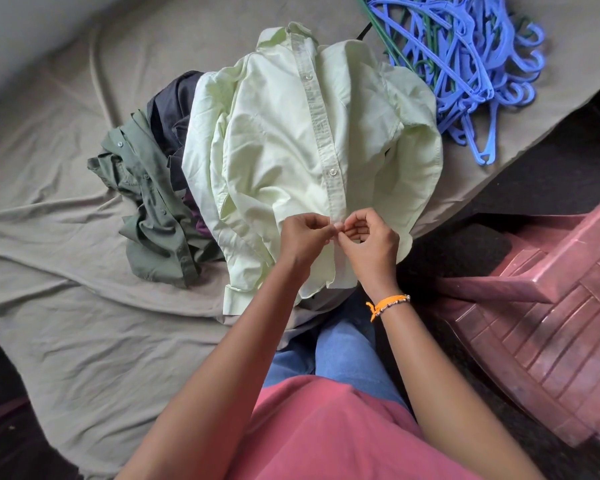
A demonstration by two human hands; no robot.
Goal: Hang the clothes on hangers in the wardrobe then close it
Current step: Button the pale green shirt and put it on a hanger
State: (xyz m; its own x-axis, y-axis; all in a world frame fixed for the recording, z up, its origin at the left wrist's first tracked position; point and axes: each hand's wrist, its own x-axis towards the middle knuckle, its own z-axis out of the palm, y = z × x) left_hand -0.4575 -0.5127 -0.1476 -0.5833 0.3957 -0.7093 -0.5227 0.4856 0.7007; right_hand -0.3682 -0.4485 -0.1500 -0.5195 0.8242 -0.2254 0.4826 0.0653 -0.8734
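Down at the near edge of the bed (66, 341), I'm watching both hands meet on the button strip of the pale green shirt (291, 133). Left hand (303, 239) has its fingers curled in, thumb and fingertips pinching the fabric at the placket, low on the shirt front. Right hand (369, 237) comes in from the other side, fingers bent too, pinching the same spot, so the two sets of fingertips are touching right at the strip. I can't make out the button itself under those fingers. An orange thread bracelet (388, 304) sits on the right wrist. That shirt lies face up, collar pointing away from me, spread over the heap of clothes, its lower hem hanging toward the person's blue jeans (343, 351). Just left of it, an olive green shirt (153, 209) lies crumpled on the sheet, and a dark garment (170, 112) peeks out between the two. Up at the far right, a tangled pile of blue hangers (465, 64) rests on the bed, near the pale shirt's shoulder. Off to the right, a maroon plastic chair (551, 323) stands beside the bed.
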